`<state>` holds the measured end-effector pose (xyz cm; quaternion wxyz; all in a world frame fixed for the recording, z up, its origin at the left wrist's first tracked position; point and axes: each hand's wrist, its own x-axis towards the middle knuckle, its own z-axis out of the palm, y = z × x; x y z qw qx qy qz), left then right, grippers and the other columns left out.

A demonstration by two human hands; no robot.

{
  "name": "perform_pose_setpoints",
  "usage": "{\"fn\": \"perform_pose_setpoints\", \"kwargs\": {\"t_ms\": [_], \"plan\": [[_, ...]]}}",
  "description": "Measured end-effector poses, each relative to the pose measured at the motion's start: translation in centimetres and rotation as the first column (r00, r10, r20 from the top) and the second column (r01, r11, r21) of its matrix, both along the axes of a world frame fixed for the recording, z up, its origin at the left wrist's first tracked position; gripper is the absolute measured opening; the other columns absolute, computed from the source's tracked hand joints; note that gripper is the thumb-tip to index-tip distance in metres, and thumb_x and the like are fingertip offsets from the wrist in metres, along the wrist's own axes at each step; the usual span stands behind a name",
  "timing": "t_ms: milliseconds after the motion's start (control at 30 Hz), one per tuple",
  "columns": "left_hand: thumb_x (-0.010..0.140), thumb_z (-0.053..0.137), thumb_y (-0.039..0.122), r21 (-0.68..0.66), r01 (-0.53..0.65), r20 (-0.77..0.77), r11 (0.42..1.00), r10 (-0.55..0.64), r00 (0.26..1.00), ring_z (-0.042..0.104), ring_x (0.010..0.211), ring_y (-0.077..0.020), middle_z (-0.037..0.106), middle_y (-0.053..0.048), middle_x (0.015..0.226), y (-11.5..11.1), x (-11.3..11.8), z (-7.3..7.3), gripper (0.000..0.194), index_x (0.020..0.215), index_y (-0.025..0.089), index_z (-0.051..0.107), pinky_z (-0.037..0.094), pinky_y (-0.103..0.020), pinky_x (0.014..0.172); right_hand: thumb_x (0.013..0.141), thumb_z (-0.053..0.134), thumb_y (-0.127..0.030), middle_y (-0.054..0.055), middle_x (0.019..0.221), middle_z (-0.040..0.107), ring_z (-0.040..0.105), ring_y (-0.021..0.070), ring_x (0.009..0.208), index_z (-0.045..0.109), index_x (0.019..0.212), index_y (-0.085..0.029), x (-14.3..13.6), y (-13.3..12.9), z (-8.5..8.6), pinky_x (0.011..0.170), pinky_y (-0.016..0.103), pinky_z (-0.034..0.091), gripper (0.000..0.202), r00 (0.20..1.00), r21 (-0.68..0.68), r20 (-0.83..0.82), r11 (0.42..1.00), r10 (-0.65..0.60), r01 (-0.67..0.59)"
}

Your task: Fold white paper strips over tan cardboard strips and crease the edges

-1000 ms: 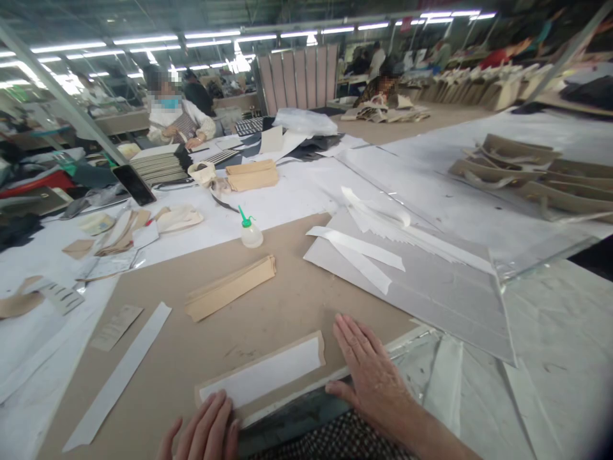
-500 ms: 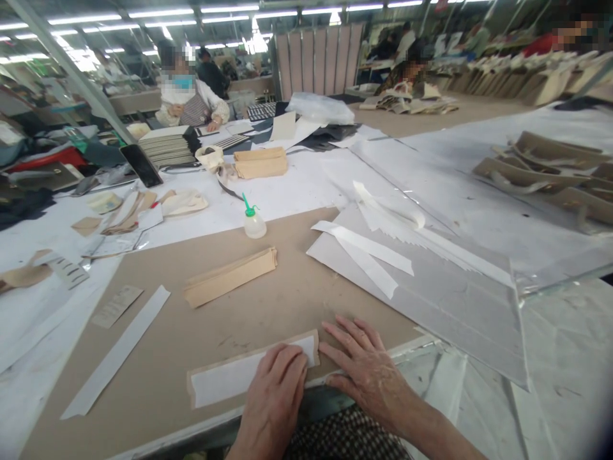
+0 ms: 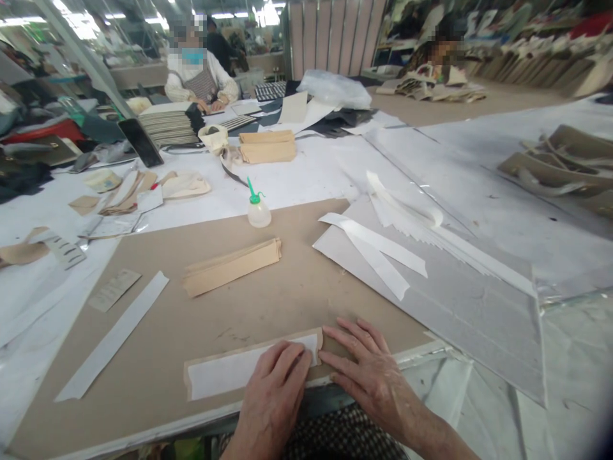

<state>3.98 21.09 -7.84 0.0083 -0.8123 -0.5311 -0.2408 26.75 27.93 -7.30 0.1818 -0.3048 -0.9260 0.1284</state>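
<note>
A white strip lies along a slightly larger tan fabric piece, close to the table's front edge. My left hand rests on the strip's right part, its fingers bent and pressed together; the fingertips and thumb are partly hidden. Just to the right, my right hand lies flat with fingers spread, its fingertips at the right end of the tan piece. Beyond the hands sits a stack of tan strips. Another white strip lies slantwise at the left, beside a small grey marked card.
A green-tipped bottle stands behind the tan stack. On the right, a grey board carries several white strips. Farther back are folded tan pieces, a phone and a masked co-worker. Tan bag parts lie far right.
The camera view has tipped slightly downward and left, so things appear shifted. Both hands keep nearly the same place on the strip. The co-worker's hands have lowered to the table.
</note>
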Motion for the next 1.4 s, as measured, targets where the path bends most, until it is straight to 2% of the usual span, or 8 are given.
{"fn": "perform_pose_setpoints", "kwargs": {"t_ms": [267,667,900,1067,1233,1400], "plan": [[0.099,0.043,0.014,0.027,-0.027,-0.011,0.999,0.028,1.000,0.056,0.111,-0.0249,0.066,-0.011,0.119,-0.3,0.0,-0.3,0.031,0.121,0.013,0.065,0.058,-0.038,0.092,0.097,0.057,-0.016,0.005,0.149,0.050,0.038,0.0306,0.141,0.063,0.132,-0.033,-0.3,0.1,-0.2,0.112,0.061,0.035,0.039,0.999,0.007,0.039,1.000,-0.008,0.008],[0.102,0.036,0.020,0.048,-0.033,-0.035,0.998,0.035,0.999,0.056,0.112,-0.0262,0.066,-0.012,0.120,-0.5,0.2,-0.5,0.036,0.123,0.013,0.064,0.055,-0.039,0.092,0.095,0.063,-0.021,0.006,0.147,0.052,0.044,0.0308,0.135,0.062,0.131,-0.032,-1.0,0.7,1.5,0.112,0.057,0.034,0.037,0.988,0.069,0.152,0.997,0.034,-0.045],[0.102,0.035,0.021,0.051,-0.046,-0.049,0.998,0.049,0.998,0.055,0.112,-0.0273,0.065,-0.012,0.121,-0.7,0.4,-0.7,0.037,0.123,0.012,0.064,0.055,-0.041,0.091,0.096,0.061,-0.021,0.006,0.147,0.052,0.045,0.0309,0.134,0.059,0.135,-0.033,-1.1,0.9,2.0,0.110,0.056,0.036,0.040,0.984,0.105,0.171,0.992,0.056,-0.075],[0.101,0.034,0.019,0.048,-0.049,-0.065,0.998,0.052,0.997,0.054,0.113,-0.0264,0.065,-0.013,0.121,-0.8,0.4,-0.6,0.038,0.125,0.013,0.063,0.055,-0.042,0.091,0.097,0.062,-0.025,0.006,0.144,0.055,0.046,0.0304,0.133,0.062,0.131,-0.032,-1.3,0.8,1.9,0.110,0.055,0.035,0.035,0.983,0.113,0.177,0.991,0.052,-0.073],[0.100,0.038,0.018,0.052,-0.046,-0.038,0.998,0.048,0.998,0.055,0.112,-0.0271,0.066,-0.013,0.120,-0.7,0.4,-0.3,0.035,0.125,0.012,0.063,0.055,-0.042,0.091,0.096,0.066,-0.026,0.005,0.141,0.057,0.046,0.0325,0.132,0.061,0.131,-0.031,-1.6,0.7,2.1,0.109,0.056,0.036,0.036,0.975,0.116,0.218,0.991,0.044,-0.071],[0.098,0.046,0.012,0.020,-0.080,0.114,0.997,0.077,0.990,0.055,0.110,-0.0237,0.066,-0.011,0.115,-0.9,0.9,-0.5,0.029,0.120,0.014,0.064,0.056,-0.037,0.093,0.096,0.067,-0.030,0.004,0.142,0.057,0.046,0.0330,0.132,0.061,0.131,-0.032,-1.5,1.0,2.1,0.109,0.056,0.034,0.035,0.971,0.100,0.233,0.991,0.063,-0.088]]}}
